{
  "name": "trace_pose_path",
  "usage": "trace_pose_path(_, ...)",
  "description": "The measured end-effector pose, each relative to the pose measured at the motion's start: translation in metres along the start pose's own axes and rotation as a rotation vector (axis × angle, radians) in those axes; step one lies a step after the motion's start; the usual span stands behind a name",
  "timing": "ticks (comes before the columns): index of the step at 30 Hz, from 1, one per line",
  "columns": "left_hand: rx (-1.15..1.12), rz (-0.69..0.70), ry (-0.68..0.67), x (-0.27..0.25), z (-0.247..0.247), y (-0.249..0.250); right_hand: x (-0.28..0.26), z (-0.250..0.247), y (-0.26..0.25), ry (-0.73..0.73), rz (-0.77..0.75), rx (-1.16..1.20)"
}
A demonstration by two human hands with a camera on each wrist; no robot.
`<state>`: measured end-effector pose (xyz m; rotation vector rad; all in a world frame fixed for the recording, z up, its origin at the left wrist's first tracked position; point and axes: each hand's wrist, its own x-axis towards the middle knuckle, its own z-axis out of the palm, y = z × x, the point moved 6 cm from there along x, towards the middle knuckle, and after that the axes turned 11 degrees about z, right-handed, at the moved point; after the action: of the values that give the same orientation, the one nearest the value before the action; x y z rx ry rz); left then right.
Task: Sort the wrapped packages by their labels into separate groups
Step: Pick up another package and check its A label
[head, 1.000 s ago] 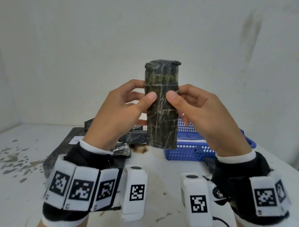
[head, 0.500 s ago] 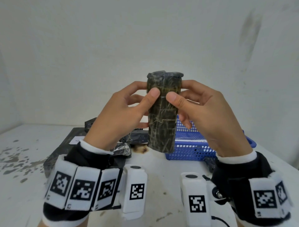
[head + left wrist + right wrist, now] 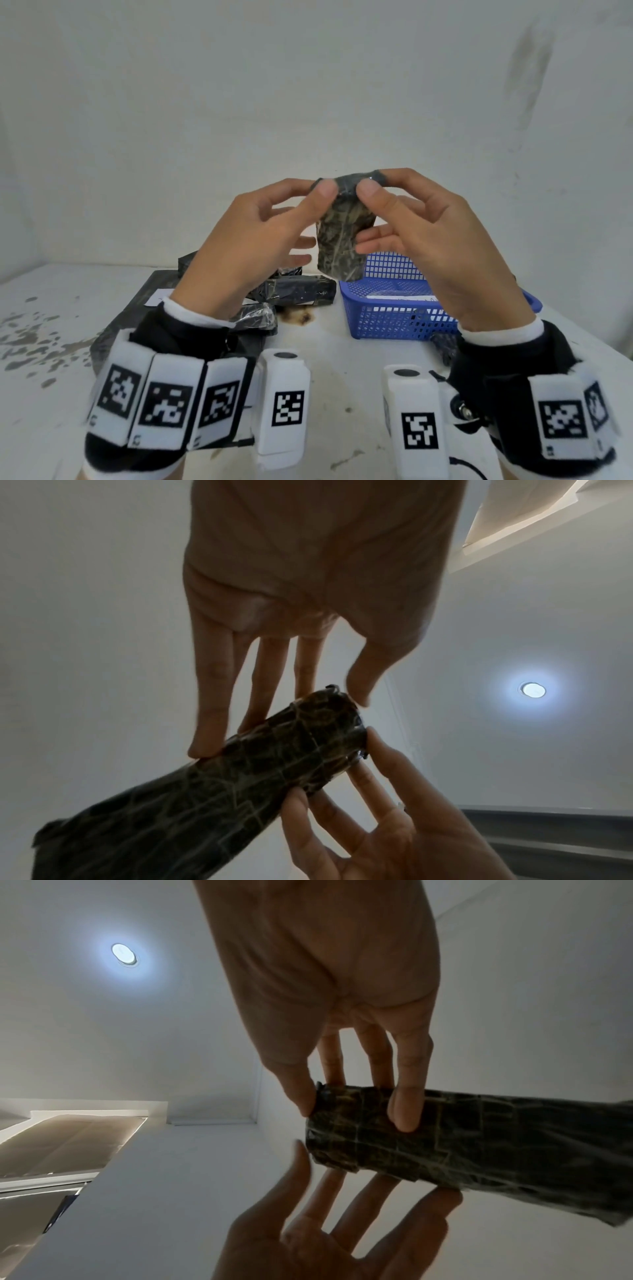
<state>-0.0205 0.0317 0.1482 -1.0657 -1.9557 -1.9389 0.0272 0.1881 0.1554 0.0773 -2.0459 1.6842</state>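
A dark wrapped package (image 3: 342,236), roll-shaped with pale crinkle lines, is held in the air above the table, tilted with its upper end toward me. My left hand (image 3: 318,195) pinches that upper end, thumb in front and fingers behind. My right hand (image 3: 371,190) pinches the same end from the other side. In the left wrist view the package (image 3: 240,777) lies along my left fingers (image 3: 209,723). In the right wrist view my thumb and fingers (image 3: 404,1112) clamp the package (image 3: 462,1150) near its end. No label shows on it.
A blue mesh basket (image 3: 394,322) with a white paper inside stands on the right of the white table. Several black wrapped packages (image 3: 294,291) lie piled at centre left on a flat dark parcel with a white label (image 3: 157,296). Another dark package (image 3: 443,346) lies by my right wrist.
The package has come down and tipped from upright, its top now toward me. Both thumbs have slid from its middle up to its top end.
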Motion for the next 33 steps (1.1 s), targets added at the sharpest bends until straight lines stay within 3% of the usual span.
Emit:
trace_pose_path(14, -0.201, 0.022, 0.069, 0.003, 0.004, -0.001, -0.002, 0.003, -0.001, -0.005, -0.017, -0.009)
trace_pose_path(22, -0.178, -0.018, 0.206, 0.006, -0.006, -0.017, -0.006, 0.009, 0.003, -0.082, -0.017, -0.178)
trace_pose_path(33, -0.104, 0.004, 0.111, 0.006, -0.002, -0.012, 0.001, 0.011, 0.01, -0.029, -0.013, -0.24)
